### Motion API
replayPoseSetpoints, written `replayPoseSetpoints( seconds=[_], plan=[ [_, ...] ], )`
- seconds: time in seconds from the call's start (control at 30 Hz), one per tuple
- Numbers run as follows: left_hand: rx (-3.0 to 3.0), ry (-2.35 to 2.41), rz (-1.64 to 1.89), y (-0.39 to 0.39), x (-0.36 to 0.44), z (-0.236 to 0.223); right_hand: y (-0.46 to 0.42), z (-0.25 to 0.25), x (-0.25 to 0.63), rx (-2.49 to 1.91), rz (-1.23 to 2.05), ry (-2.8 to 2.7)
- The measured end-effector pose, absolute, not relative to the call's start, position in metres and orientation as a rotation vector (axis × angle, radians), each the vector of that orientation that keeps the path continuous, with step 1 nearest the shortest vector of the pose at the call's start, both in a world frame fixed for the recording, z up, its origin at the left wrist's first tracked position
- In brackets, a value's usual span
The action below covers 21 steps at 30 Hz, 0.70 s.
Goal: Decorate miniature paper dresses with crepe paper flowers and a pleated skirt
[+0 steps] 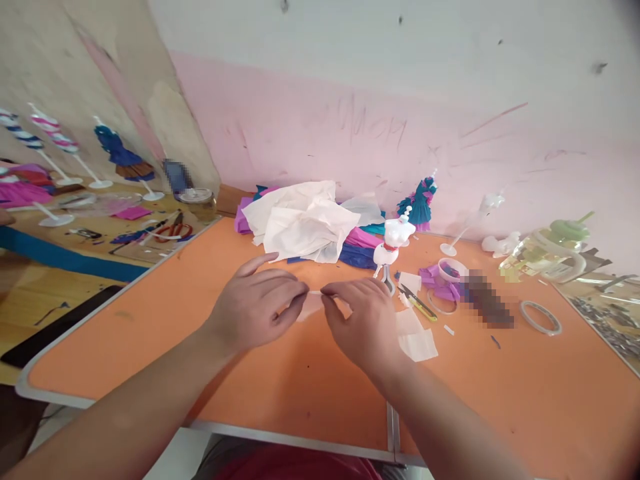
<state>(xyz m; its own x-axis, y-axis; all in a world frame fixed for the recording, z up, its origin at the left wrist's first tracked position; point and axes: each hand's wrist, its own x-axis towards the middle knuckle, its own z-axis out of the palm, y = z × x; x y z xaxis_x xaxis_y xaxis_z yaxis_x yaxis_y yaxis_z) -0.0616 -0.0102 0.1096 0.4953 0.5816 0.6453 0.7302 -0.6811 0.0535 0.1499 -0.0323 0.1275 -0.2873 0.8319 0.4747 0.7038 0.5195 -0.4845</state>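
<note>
Over the orange table (150,320) my left hand (255,303) and my right hand (363,320) meet, each pinching one end of a small strip of white tissue paper (311,303). The fingers of both hands are closed on it. Just behind my right hand stands a small white mannequin bust (395,240) on a stand. White paper scraps (417,337) lie to the right of my right hand.
A pile of white, purple and blue tissue (305,223) lies at the back by the pink wall. A yellow-handled cutter (420,303), tape rolls (540,317), a dressed doll stand (420,200) and a green-lidded bottle (550,250) sit right. Scissors (173,230) and more doll stands (123,160) are left.
</note>
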Motion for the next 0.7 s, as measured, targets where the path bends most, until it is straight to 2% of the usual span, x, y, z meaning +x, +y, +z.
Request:
replayPoseSetpoints(
  seconds=[0.13, 0.27, 0.5, 0.7],
  plan=[
    [-2.640, -1.559, -1.307, 0.001, -0.045, 0.128, -0.021, 0.144, 0.163, -1.327, 0.304, -1.935],
    [-2.668, -1.923, -1.509, 0.007, -0.034, 0.124, -0.019, 0.146, 0.170, -1.376, 0.364, -1.871],
    [-2.316, -1.926, -1.706, 0.010, -0.035, 0.090, -0.004, 0.124, 0.168, -1.354, 0.303, -1.946],
    [-2.264, -1.756, -1.604, 0.011, -0.037, 0.079, 0.006, 0.121, 0.170, -1.386, 0.240, -2.000]
  ],
)
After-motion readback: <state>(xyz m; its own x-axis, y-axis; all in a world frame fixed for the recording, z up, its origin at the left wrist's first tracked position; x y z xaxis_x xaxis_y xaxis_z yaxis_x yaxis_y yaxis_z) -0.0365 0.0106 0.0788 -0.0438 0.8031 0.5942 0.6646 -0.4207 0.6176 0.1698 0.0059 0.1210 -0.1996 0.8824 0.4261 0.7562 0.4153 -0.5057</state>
